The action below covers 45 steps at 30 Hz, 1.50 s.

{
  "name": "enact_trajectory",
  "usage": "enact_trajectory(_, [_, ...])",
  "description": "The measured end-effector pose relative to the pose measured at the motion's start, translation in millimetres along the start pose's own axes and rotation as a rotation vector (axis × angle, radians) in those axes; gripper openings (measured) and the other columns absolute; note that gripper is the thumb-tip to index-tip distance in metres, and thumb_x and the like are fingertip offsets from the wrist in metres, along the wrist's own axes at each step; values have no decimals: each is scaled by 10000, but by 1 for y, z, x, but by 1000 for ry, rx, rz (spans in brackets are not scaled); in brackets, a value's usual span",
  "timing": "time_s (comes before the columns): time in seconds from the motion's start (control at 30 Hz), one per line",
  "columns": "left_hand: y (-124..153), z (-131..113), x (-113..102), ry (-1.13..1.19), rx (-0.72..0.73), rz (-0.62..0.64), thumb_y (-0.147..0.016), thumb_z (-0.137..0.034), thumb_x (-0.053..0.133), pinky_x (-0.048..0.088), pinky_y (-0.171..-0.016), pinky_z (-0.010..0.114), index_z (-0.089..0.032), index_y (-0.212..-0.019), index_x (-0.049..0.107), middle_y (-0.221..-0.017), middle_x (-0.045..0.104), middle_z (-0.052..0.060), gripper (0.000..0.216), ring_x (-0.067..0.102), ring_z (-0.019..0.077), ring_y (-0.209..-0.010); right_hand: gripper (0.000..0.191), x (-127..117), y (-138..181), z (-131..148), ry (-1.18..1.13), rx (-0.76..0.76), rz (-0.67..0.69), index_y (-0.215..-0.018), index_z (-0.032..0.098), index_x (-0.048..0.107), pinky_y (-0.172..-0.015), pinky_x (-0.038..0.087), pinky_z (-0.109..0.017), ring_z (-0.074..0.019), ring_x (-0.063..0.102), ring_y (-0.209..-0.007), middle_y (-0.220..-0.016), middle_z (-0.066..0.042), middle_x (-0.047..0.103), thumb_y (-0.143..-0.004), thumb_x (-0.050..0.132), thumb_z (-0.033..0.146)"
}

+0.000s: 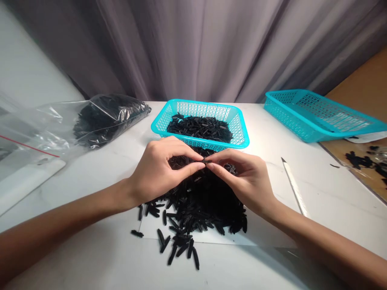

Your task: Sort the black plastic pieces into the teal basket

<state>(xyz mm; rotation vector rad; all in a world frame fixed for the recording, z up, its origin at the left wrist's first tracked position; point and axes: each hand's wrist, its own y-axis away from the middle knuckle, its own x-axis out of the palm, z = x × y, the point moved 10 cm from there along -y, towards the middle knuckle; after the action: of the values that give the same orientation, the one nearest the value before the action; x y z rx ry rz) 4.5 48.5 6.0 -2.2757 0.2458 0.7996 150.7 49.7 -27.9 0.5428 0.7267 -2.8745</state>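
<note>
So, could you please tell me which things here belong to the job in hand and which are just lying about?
In use: left hand, right hand, black piece pinched between them, pile, near basket.
Lying about: bag, right basket, white tool.

This looks like a small piecework station for sorting by hand, not a kitchen or an office. A plain white bench (329, 189) carries a loose heap of small black pieces (199, 201) near its front edge. Behind the heap stands a turquoise slotted basket (199, 108) part-filled with the same pieces, and a second basket (287, 119) sits toward the right rear corner. A clear plastic bag (105, 117) of them lies at the left. A grey curtain (196, 48) closes off the back.
</note>
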Motion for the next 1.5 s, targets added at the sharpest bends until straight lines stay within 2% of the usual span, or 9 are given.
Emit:
enact_trajectory(0.17, [-1,-5,-5,12,-8,-8,-809,-179,777,544,-760,295,-217,-823,763,-812,776,-19,43,701,153,-774,19,1,0,5,27,-35,21,-876,215,742,-629,545,-282,-155,679,-689,-808,-7,763,-861,730,216])
enact_trajectory(0.4, [1,-8,-7,33,-3,-27,-789,-145,793,553,-777,265,-196,-804,761,-810,772,-20,62,698,130,-788,33,4,2,2,-12,5,41,-896,216,745,-641,543,-278,-150,684,-709,-834,-6,763,-866,733,223])
enact_trajectory(0.67, [2,1,-7,168,-126,-35,-772,-136,798,564,-775,175,-192,-838,724,-823,755,-47,114,702,83,-778,38,1,3,-1,-124,87,26,-851,218,731,-646,550,-288,-158,682,-709,-825,-10,749,-835,762,231])
enact_trajectory(1.1, [1,13,-5,256,-210,-30,-763,-203,823,578,-809,149,-186,-875,718,-821,756,-46,154,725,85,-793,42,-3,4,-3,-151,123,-2,-834,219,752,-649,535,-228,-124,679,-714,-820,8,760,-837,774,255])
enact_trajectory(1.5, [0,10,-8,192,-176,-24,-811,-188,771,575,-811,169,-196,-919,708,-863,764,-41,125,732,89,-811,24,-6,2,-1,-95,89,-9,-824,243,765,-650,526,-200,-99,672,-699,-803,39,769,-841,775,229])
